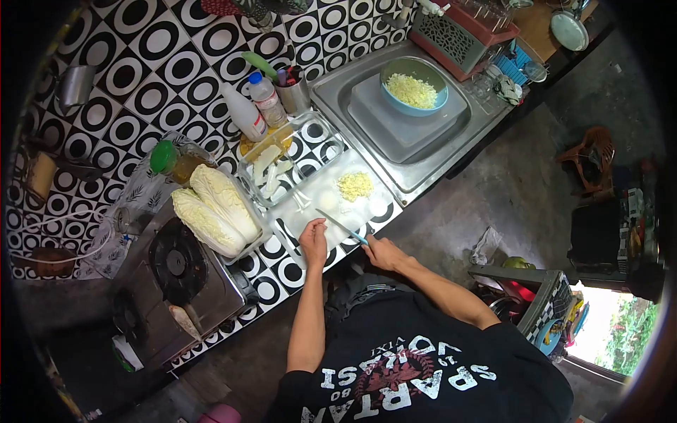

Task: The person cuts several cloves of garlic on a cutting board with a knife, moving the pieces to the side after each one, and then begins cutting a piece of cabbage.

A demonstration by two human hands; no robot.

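My right hand is closed round the blue handle of a knife, whose blade points up and left over a pale cutting board. Close to the knife tip is my left hand, its fingers curled at the board's near edge; what they hold, if anything, is too small to make out. Chopped yellowish pieces lie in a heap on the board, with a few thin white strips left of them. A clear container behind the board holds pale pieces.
Two napa cabbages lie in a tray at the left, beside a stove. Bottles stand behind the container. At the right, a blue bowl of chopped pieces rests on a grey block in the sink.
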